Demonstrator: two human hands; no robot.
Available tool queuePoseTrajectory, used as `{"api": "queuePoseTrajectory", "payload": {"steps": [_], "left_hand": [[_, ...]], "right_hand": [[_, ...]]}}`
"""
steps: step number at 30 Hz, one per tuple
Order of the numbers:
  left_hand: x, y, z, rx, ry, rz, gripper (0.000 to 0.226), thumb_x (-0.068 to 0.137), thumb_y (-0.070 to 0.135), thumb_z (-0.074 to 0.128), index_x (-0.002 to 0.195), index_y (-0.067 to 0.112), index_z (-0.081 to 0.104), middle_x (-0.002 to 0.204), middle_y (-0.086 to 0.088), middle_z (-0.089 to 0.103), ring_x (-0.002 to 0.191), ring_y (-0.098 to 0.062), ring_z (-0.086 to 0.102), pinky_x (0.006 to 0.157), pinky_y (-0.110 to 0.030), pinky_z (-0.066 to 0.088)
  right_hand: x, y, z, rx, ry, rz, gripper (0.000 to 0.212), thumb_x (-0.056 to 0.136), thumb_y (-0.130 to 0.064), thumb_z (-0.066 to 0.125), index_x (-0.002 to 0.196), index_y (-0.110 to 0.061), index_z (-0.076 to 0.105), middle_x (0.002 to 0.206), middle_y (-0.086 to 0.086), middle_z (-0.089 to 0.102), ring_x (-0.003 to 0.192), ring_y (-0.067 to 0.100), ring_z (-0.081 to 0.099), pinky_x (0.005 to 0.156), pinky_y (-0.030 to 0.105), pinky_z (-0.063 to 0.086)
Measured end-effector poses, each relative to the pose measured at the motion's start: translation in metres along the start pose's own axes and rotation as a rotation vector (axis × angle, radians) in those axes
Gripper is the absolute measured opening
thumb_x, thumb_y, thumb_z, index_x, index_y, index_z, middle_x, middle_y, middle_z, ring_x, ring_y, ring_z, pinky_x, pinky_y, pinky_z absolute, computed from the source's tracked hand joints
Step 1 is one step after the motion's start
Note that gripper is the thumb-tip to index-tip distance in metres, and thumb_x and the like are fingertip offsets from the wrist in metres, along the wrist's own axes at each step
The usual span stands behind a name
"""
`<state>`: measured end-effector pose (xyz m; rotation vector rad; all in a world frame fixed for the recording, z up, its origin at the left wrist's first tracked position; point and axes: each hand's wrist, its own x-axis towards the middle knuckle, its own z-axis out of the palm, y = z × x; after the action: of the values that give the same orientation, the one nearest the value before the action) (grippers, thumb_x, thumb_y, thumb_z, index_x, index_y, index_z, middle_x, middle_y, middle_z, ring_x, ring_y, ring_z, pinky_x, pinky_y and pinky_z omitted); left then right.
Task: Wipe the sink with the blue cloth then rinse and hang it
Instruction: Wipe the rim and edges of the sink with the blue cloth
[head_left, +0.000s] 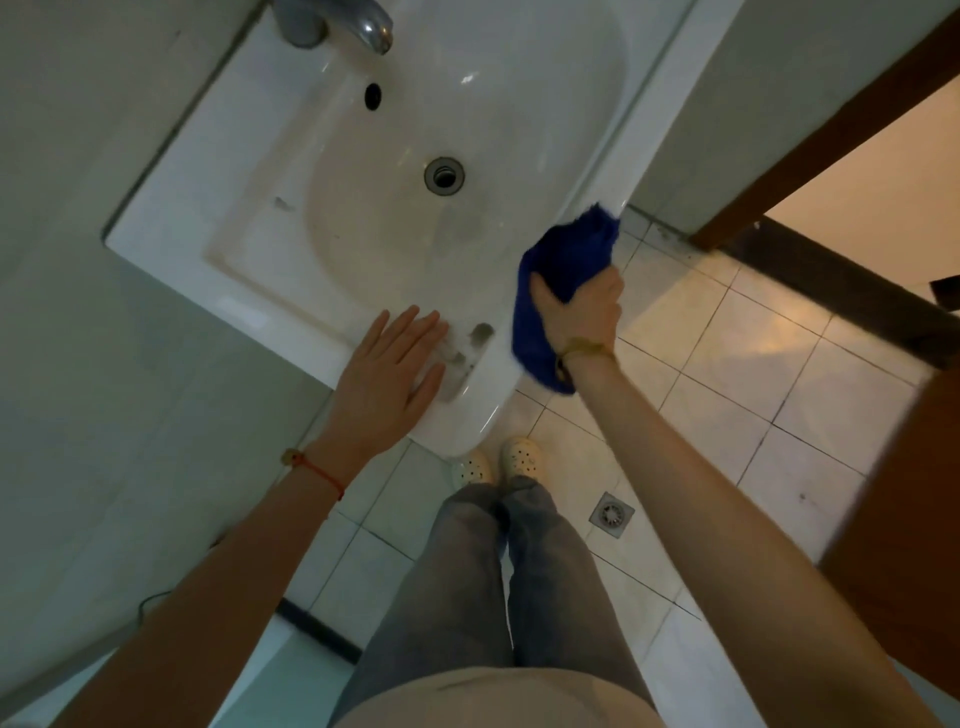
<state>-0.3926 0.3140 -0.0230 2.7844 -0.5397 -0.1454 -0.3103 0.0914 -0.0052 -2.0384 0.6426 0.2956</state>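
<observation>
Sink (270, 291): white ceramic basin fixed against a pale wall, seen from above and turned at an angle; it fills the upper middle of the view and serves as the landmark for everything below.
Floor (727, 405): pale square tiles with dark grout, spreading to the right of the sink and under its front edge.
Doorway (831, 156): brown wooden frame beyond the sink's right side, with a dark threshold strip at its foot.
Legs (519, 571): grey trousers directly below the sink's front edge, ending in pale perforated clogs on the tiles.
Blue cloth (571, 254): deep blue and bunched, at the sink's right rim near the front corner; its upper part lies against the rim and its lower part hangs past the edge over the floor.
Right hand (582, 312): closed around the blue cloth, thumb and fingers wrapped over the fabric, held at the sink's right rim; a thin cord circles the wrist.
Left hand (389, 364): open and flat, fingers spread, palm down on the sink's front ledge, holding nothing; a red string circles the wrist.
Tap (337, 21): grey metal, at the sink's back edge, spout pointing over the bowl.
Plughole (444, 175): round metal ring at the bottom of the sink's bowl.
Floor drain (611, 514): small square grate in the tiles, below and right of the sink.
Overflow hole (373, 96): dark oval in the bowl wall just under the tap.
</observation>
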Motion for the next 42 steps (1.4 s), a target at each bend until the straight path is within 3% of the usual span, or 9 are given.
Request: {"api": "queuePoseTrajectory", "payload": {"steps": [4,11,16,20,25,27,30,37,42], "left_hand": [[0.002,0.000,0.001,0.007,0.018,-0.005,0.050,0.105,0.034,0.033,0.145,0.007,0.049,0.150,-0.010,0.050,0.143,-0.027,0.041,0.123,-0.048,0.024],[0.001,0.002,0.001,-0.007,0.022,-0.008,0.051,0.105,0.033,0.031,0.144,0.006,0.049,0.149,-0.010,0.050,0.142,-0.028,0.042,0.122,-0.047,0.024],[0.000,0.002,-0.003,0.004,-0.009,-0.011,0.053,0.105,0.036,0.029,0.145,0.007,0.049,0.150,-0.011,0.050,0.142,-0.027,0.042,0.124,-0.043,0.021],[0.003,-0.005,-0.006,-0.042,-0.064,0.001,0.056,0.104,0.039,0.030,0.147,0.007,0.046,0.152,-0.010,0.046,0.144,-0.027,0.039,0.125,-0.039,0.018],[0.003,-0.028,-0.013,-0.047,-0.027,0.153,0.053,0.102,0.036,0.038,0.142,0.004,0.051,0.146,-0.013,0.053,0.138,-0.029,0.048,0.120,-0.045,0.031],[0.007,-0.045,-0.018,-0.043,-0.055,0.212,0.052,0.102,0.036,0.039,0.143,0.005,0.051,0.147,-0.013,0.053,0.138,-0.029,0.047,0.120,-0.045,0.031],[0.016,-0.070,-0.025,-0.041,-0.122,0.303,0.053,0.103,0.038,0.038,0.144,0.006,0.050,0.148,-0.013,0.052,0.138,-0.028,0.047,0.121,-0.042,0.030],[0.022,-0.090,-0.033,-0.068,-0.231,0.452,0.056,0.102,0.042,0.037,0.144,0.007,0.050,0.149,-0.014,0.049,0.134,-0.029,0.050,0.115,-0.041,0.039],[0.033,-0.102,-0.035,-0.087,-0.239,0.583,0.056,0.101,0.042,0.042,0.141,0.005,0.053,0.145,-0.016,0.053,0.129,-0.030,0.055,0.111,-0.042,0.044]], "right_hand": [[0.031,-0.020,-0.013,0.010,0.055,0.028,0.088,0.080,-0.048,0.071,0.143,-0.007,0.026,0.143,0.012,0.033,0.130,0.031,0.036,0.107,0.039,0.035],[-0.066,0.024,0.023,-0.001,-0.043,-0.048,0.087,0.080,-0.041,0.073,0.143,-0.004,0.025,0.141,0.013,0.033,0.123,0.030,0.036,0.098,0.032,0.032],[-0.014,0.004,0.008,0.036,-0.008,0.037,0.089,0.077,-0.047,0.073,0.140,-0.006,0.026,0.141,0.012,0.036,0.124,0.031,0.042,0.103,0.047,0.043],[0.019,-0.014,-0.002,-0.014,0.057,0.075,0.089,0.081,-0.050,0.069,0.144,-0.005,0.024,0.143,0.012,0.033,0.130,0.032,0.036,0.106,0.040,0.034],[-0.044,0.015,0.026,0.093,0.071,0.016,0.085,0.077,-0.045,0.073,0.141,-0.007,0.031,0.138,0.012,0.039,0.124,0.029,0.041,0.109,0.039,0.035],[-0.077,0.029,0.041,0.143,0.099,-0.022,0.079,0.069,-0.051,0.072,0.129,-0.007,0.044,0.124,0.011,0.052,0.112,0.026,0.053,0.099,0.046,0.047],[-0.092,0.032,0.051,0.159,0.147,0.002,0.073,0.063,-0.059,0.066,0.114,-0.009,0.052,0.109,0.009,0.060,0.097,0.022,0.061,0.085,0.044,0.055],[-0.053,0.001,0.038,0.096,0.286,0.141,0.081,0.060,-0.064,0.064,0.119,-0.010,0.052,0.116,0.010,0.059,0.101,0.027,0.060,0.087,0.043,0.054],[-0.099,0.009,0.060,0.074,0.331,0.206,0.086,0.058,-0.066,0.062,0.121,-0.009,0.050,0.118,0.011,0.055,0.103,0.029,0.057,0.090,0.046,0.051]]}}
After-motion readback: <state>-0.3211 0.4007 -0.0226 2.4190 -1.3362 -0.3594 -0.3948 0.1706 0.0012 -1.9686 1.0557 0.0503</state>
